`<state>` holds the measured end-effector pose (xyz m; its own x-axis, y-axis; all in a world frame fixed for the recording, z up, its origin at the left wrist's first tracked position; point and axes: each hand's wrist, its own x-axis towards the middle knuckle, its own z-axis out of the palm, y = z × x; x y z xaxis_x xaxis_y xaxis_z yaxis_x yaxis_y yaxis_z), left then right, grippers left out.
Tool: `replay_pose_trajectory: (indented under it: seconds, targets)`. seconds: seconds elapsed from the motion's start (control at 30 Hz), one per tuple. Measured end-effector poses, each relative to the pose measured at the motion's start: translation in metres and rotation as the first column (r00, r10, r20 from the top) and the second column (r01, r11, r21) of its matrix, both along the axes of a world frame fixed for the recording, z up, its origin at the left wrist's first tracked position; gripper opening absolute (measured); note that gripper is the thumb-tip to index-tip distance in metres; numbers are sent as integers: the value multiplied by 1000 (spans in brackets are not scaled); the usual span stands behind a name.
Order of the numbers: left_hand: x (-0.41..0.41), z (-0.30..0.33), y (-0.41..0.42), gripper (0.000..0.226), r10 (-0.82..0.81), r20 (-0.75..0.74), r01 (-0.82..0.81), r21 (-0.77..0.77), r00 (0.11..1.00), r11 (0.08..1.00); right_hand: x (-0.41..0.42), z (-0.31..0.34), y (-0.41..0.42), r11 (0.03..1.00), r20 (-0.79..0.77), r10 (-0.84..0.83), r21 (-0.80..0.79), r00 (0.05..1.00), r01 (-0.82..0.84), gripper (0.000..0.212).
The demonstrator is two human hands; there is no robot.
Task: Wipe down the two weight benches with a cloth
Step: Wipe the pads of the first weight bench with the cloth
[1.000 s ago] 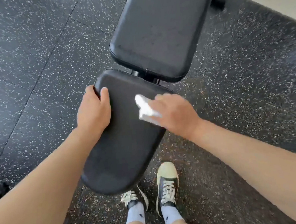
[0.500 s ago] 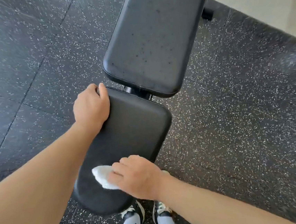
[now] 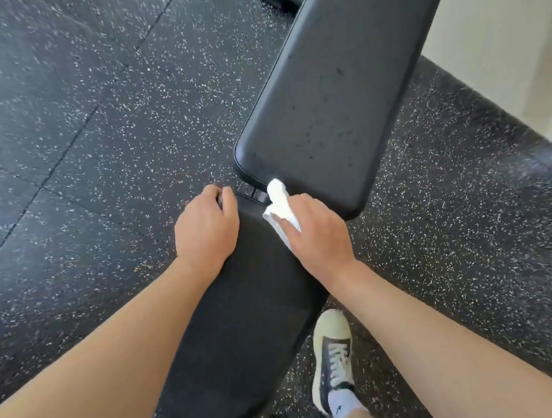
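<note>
Seat pad (image 3: 246,329): right hand (image 3: 318,238) pinches cloth (image 3: 279,205) at far end; left hand (image 3: 204,229) curled over far corner. Back pad (image 3: 335,108) beyond: specks remain, likely unwiped. Second bench unseen.

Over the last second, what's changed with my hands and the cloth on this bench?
The right hand swept the white cloth down the seat pad to its near end, then back up to the far end, where the cloth now reaches the edge of the back pad. The left hand kept its grip on the seat pad's far left corner. The right hand kept hold of the cloth throughout.
</note>
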<state>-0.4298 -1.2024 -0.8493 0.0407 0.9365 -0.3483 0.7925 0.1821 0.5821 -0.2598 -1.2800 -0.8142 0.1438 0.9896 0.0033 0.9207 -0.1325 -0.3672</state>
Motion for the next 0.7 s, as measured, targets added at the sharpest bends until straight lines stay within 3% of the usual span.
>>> replay_pose_trajectory:
  seconds: [0.17,0.33,0.4,0.47,0.57,0.7]
  targets:
    - [-3,2,4,30,-10,34,13,-115,999,993,10,10,21,999,-149,-7,-41,989,1,43]
    - [9,8,26,34,249,148,-216,-211,957,953,24,18,111,984,-126,69,172,990,-47,32]
    - [24,11,37,33,321,165,-287,-203,933,936,29,13,152,981,-95,94,181,991,-75,30]
    - [37,8,41,29,304,56,-293,-149,951,945,26,4,177,984,-11,148,102,989,-146,32]
    - [51,1,36,25,201,-243,-213,-23,949,977,11,-3,169,952,61,295,69,954,-299,31]
    - [56,5,35,15,135,-321,-146,-9,938,989,26,-3,119,858,-36,487,208,873,-470,18]
